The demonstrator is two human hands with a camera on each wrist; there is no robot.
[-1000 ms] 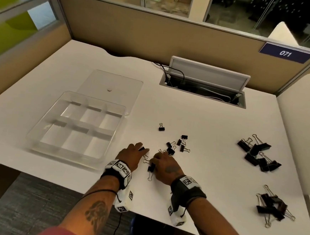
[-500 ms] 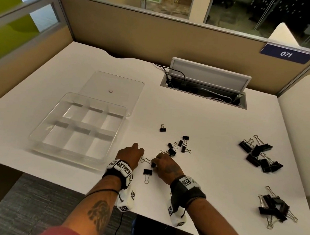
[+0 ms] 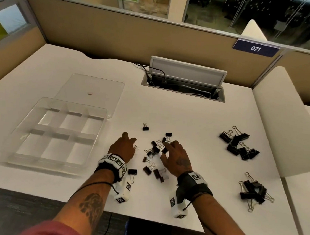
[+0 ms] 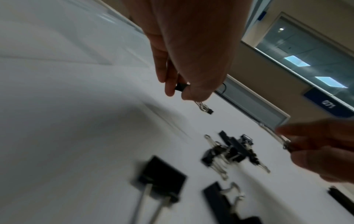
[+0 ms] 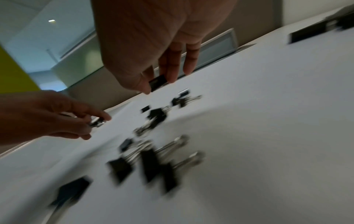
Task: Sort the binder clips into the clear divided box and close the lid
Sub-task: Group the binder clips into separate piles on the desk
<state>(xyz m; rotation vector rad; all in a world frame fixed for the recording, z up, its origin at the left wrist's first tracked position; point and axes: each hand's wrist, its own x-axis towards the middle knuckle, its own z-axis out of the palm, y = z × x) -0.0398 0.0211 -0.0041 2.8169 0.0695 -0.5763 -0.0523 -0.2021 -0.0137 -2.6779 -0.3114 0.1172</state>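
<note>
**Two clips pinched, box off to my left**

My left hand (image 3: 123,148) pinches one small black binder clip (image 4: 181,87); my right hand (image 3: 177,159) pinches another (image 5: 158,82). The clear divided plastic box (image 3: 35,160), six compartments, lid off, lies leftward, nearer my left hand. About ten small clips lie between the hands; two heaps of larger clips (image 3: 238,144) sit rightward.

A white desk (image 3: 188,110) carried a clear divided box (image 3: 56,133) at the left of the frame, its lid (image 3: 89,90) flat just behind it. Small black binder clips (image 3: 154,150) were scattered at center, and two heaps of larger clips (image 3: 238,143) (image 3: 254,192) lay at right. An open cable hatch (image 3: 184,86) sat at upper center.
</note>
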